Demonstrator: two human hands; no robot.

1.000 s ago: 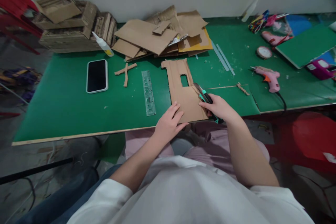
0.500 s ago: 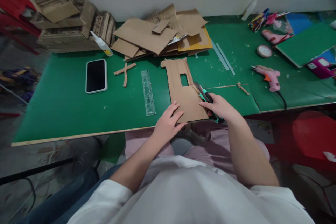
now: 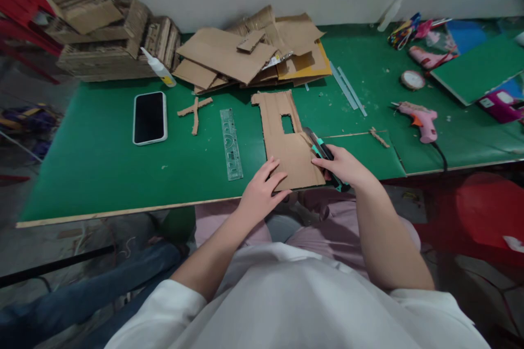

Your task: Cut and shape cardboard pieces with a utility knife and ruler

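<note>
A brown cardboard piece (image 3: 292, 161) with a small rectangular hole lies flat at the table's front edge. My left hand (image 3: 264, 185) rests on its lower left corner with the fingers spread. At its right edge, my right hand (image 3: 341, 165) is closed around a black and green utility knife (image 3: 323, 150), whose tip points up and left over the cardboard. To the left lies a clear stencil ruler (image 3: 231, 144). Further left are two crossed cardboard strips (image 3: 195, 112).
On the green table (image 3: 102, 180) are a phone (image 3: 150, 118), a glue bottle (image 3: 159, 67), stacked cardboard (image 3: 229, 54), a pink glue gun (image 3: 421, 119) and a tape roll (image 3: 412, 80). A person's jeans leg (image 3: 102, 283) shows below at left.
The person's jeans leg at lower left has shifted and shows more. My hands, the knife and the cardboard have hardly moved.
</note>
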